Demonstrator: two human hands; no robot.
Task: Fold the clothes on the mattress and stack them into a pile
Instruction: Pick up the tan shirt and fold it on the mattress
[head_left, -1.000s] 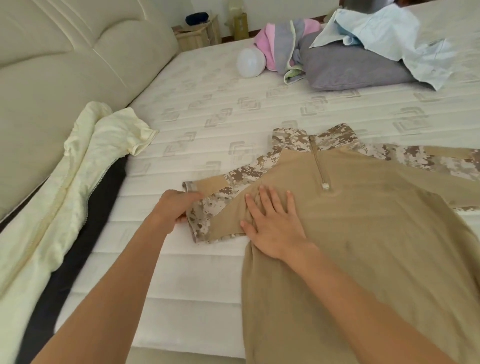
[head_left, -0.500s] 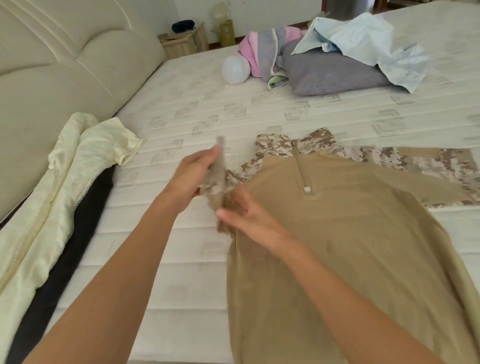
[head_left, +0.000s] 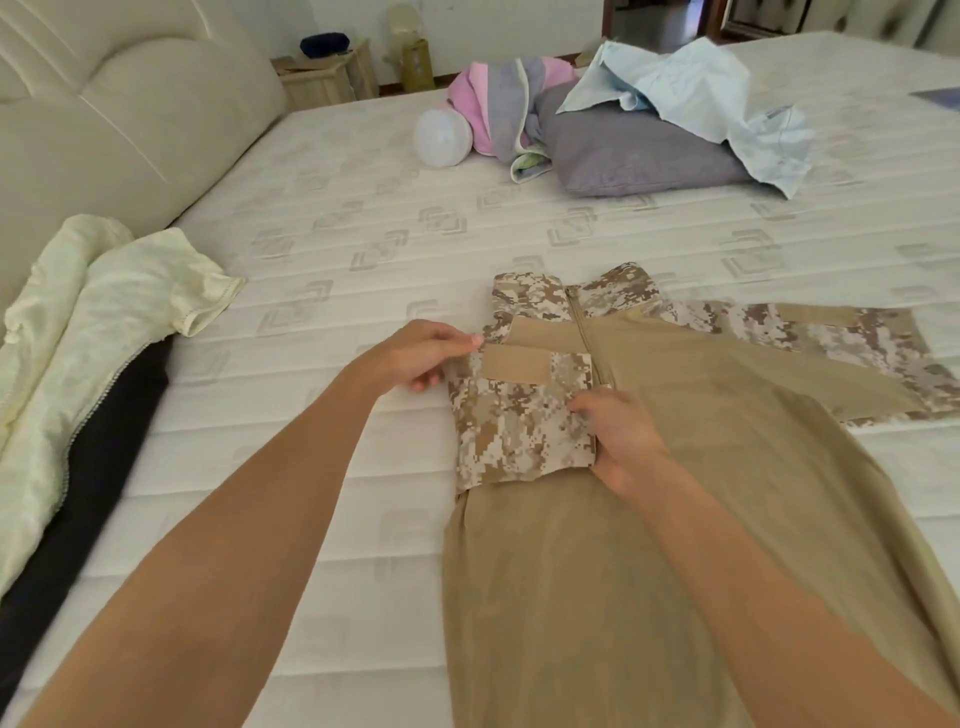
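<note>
A tan shirt (head_left: 701, 493) with camouflage sleeves and a zip collar lies flat on the white mattress (head_left: 337, 249). Its left camouflage sleeve (head_left: 519, 421) is folded inward over the chest. My left hand (head_left: 415, 358) pinches the sleeve's upper left edge at the shoulder. My right hand (head_left: 618, 431) grips the sleeve's right edge beside the zip, fingers curled over the fabric. The other sleeve (head_left: 831, 343) lies spread out to the right. Far back, a heap holds a pink-and-grey garment (head_left: 498, 109), a grey one (head_left: 634, 150) and a light blue shirt (head_left: 701, 88).
A cream garment (head_left: 104, 322) over dark cloth (head_left: 88, 457) lies along the mattress's left edge, under the padded headboard (head_left: 104, 114). A white ball-shaped object (head_left: 441, 137) sits next to the far heap. A wooden nightstand (head_left: 322, 78) stands beyond the bed.
My left hand lifted the left sleeve and carried it rightward over the chest; it now lies folded flat. My right hand went from pressing flat on the shirt to gripping the sleeve's edge.
</note>
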